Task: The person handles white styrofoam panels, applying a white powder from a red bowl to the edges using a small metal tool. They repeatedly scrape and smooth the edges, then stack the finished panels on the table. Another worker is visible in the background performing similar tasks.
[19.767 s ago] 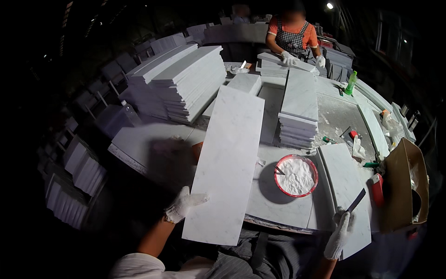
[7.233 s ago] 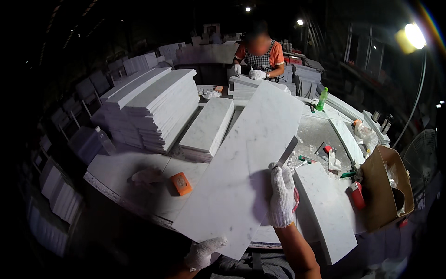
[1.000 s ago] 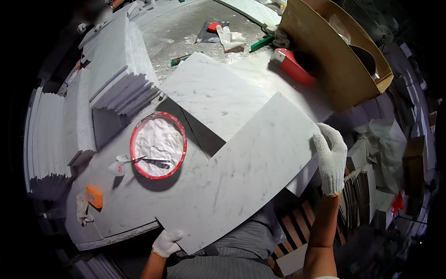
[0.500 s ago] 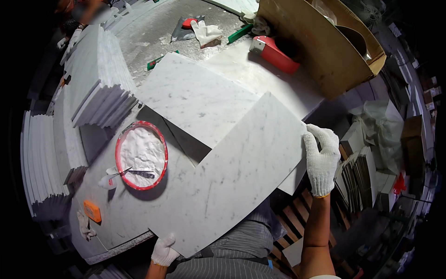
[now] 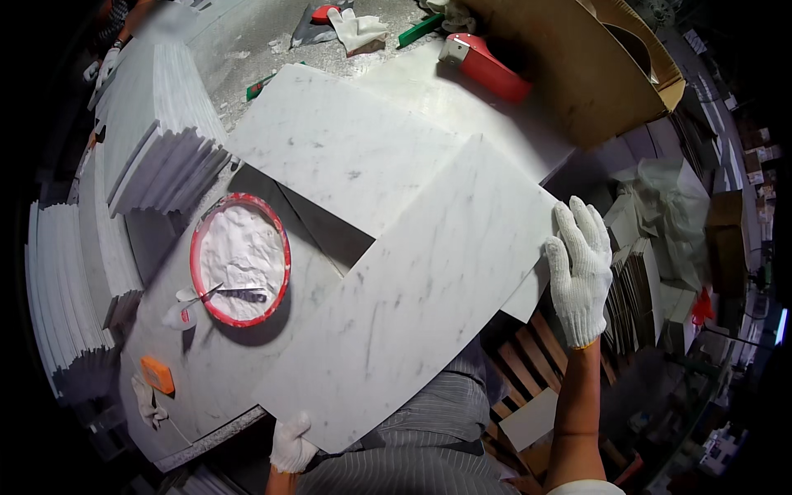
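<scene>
A long white marble tile (image 5: 412,305) with grey veins lies slantwise before me, its near end jutting past the table's edge. My left hand (image 5: 293,445), in a white knit glove, grips its near left corner, thumb on top and the other fingers hidden below. At the far right end, my gloved right hand (image 5: 582,276) is open, fingers stretched out beside the short edge; whether they touch it is unclear. A second marble tile (image 5: 346,148) lies beyond, partly under or against the first. Left of both stands a red-rimmed tub (image 5: 239,260) of white paste with a putty knife (image 5: 243,294) in it.
Stacked tiles (image 5: 161,169) stand on the left. An orange block (image 5: 157,375) and a loose glove (image 5: 148,404) lie near the left edge. Farther back are a red tape dispenser (image 5: 487,70), a cardboard box (image 5: 577,66) and another glove (image 5: 357,31). Another person's gloved hand (image 5: 107,66) shows far left.
My right hand has gone from a pinch at the tile's corner to stretched fingers. My left hand keeps its grip. The whole view has shifted slightly.
</scene>
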Motion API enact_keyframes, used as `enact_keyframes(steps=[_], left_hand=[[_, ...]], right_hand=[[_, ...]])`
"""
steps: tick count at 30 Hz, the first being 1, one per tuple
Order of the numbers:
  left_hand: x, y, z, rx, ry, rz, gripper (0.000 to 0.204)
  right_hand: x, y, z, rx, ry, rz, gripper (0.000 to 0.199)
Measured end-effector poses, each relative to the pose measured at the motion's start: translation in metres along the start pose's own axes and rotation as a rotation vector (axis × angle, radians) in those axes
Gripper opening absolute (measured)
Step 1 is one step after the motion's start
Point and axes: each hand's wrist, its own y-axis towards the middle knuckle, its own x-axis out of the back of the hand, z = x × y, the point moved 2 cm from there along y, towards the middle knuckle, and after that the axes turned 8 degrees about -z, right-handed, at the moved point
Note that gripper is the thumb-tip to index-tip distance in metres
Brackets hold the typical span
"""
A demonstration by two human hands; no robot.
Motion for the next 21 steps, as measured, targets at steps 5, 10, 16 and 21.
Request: enact_keyframes(steps=[5,10,16,21], left_hand=[[0.008,-0.001,0.001,-0.087,0.036,0.037,0.069],[0.028,0.002,0.006,-0.185,0.108,0.079,0.061],[0.047,0.008,0.009,-0.381,0.206,0.101,0.051],[0.045,0.010,0.009,-0.289,0.066,0.156,0.054]], right_hand=[[-0.004,-0.003,0.003,0.051,-0.080,-0.017,0.038],[-0.008,-0.005,0.000,0.084,-0.058,-0.065,0.036],[-0.013,-0.007,-0.008,0.159,-0.126,-0.107,0.037],[-0.010,-0.010,-0.004,0.208,-0.095,-0.097,0.036]])
